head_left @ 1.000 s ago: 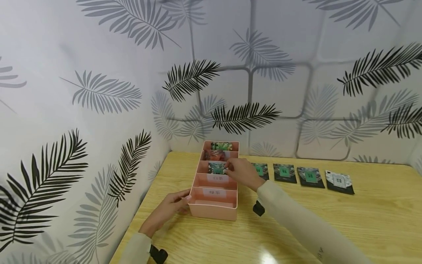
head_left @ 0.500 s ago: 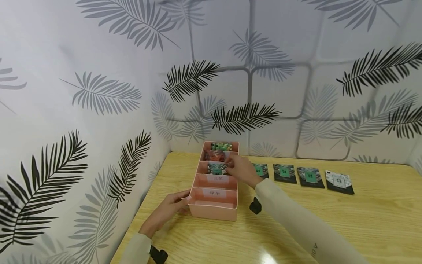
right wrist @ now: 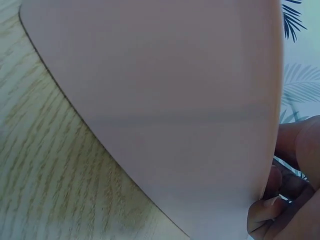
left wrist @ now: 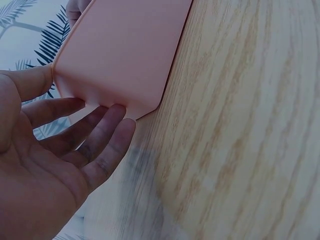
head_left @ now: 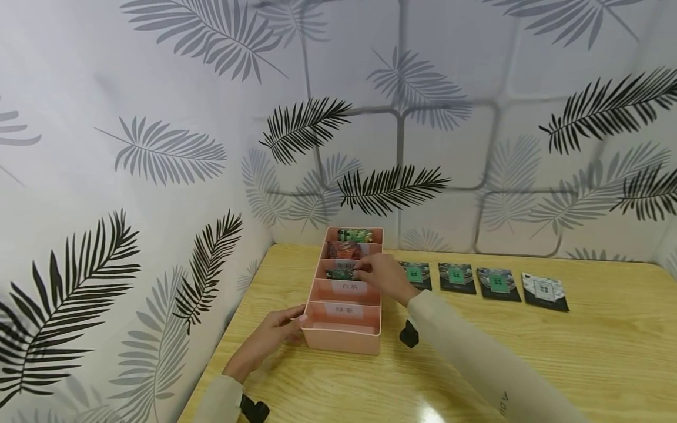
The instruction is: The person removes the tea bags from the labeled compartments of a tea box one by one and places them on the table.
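Observation:
A long pink divided box (head_left: 342, 339) stands on the table, with paper labels bearing Chinese characters on its dividers. My left hand (head_left: 270, 341) grips its near left corner, thumb at the rim and fingertips (left wrist: 117, 111) against the outer wall. Over the third compartment from the front, my right hand (head_left: 388, 275) pinches the right end of a dark green tea sachet (head_left: 340, 274), low inside the compartment. In the right wrist view the box's side wall (right wrist: 165, 100) hides the sachet, and the curled fingers (right wrist: 265, 210) show at the rim.
Red sachets (head_left: 344, 249) and a green sachet (head_left: 355, 235) lie in the two far compartments. To the right of the box, several dark sachets (head_left: 456, 277) form a row, ending in a white-and-black one (head_left: 545, 291). A leaf-patterned wall covering (head_left: 423, 135) rises behind the table.
The sachet in my right hand has tipped and sunk lower into the third compartment, baring the label behind it. My left hand and the box have stayed in place.

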`<state>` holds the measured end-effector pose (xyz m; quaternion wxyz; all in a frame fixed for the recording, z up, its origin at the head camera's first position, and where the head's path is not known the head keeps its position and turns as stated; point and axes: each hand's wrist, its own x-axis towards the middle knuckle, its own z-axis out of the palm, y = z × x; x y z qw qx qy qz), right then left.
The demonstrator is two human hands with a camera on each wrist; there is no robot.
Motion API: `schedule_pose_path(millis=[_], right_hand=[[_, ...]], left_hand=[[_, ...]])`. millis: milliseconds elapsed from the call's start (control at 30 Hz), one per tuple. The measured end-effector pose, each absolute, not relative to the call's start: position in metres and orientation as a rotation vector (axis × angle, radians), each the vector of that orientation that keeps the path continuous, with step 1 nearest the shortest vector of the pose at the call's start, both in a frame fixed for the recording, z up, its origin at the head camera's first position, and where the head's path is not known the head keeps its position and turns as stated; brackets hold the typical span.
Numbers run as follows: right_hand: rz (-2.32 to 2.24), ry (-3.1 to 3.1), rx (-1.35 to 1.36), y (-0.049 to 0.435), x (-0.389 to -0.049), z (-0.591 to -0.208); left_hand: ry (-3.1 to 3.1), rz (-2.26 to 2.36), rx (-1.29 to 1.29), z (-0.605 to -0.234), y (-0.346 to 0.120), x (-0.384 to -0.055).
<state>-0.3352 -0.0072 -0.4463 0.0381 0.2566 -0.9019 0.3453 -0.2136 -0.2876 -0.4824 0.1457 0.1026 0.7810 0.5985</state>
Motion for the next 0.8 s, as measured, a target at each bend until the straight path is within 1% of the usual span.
schedule_pose_path(millis=[300,800], right_hand=[[1.118,-2.607,0.779,-0.002,-0.331,-0.443],[1.244,-2.482,0.803,0.026,-0.319,-0.414]], left_hand=[[2.243,1.730,0.284,-0.481,-0.286,-0.213],[2.235,1.728,0.296,-0.482,-0.286,-0.214]])
